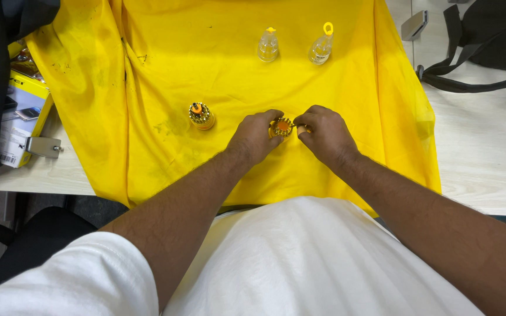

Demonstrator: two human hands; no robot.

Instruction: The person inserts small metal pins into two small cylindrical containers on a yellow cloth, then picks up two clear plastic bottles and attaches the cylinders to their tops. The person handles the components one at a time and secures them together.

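A small round orange holder ringed with metal screwdriver bits (pixel 282 126) sits on a yellow cloth (pixel 147 76). My left hand (pixel 254 136) grips its left side. My right hand (pixel 325 133) pinches at its right edge with thumb and fingertips; whether a bit is between them I cannot tell. A second round bit holder with an orange top (pixel 201 115) stands upright to the left, apart from both hands.
Two small clear bottles with yellow caps (pixel 268 45) (pixel 321 48) stand at the far side of the cloth. A box (pixel 21 114) and a metal clamp (pixel 43 146) lie left; a black bag with straps (pixel 487 52) lies at the right on the white table.
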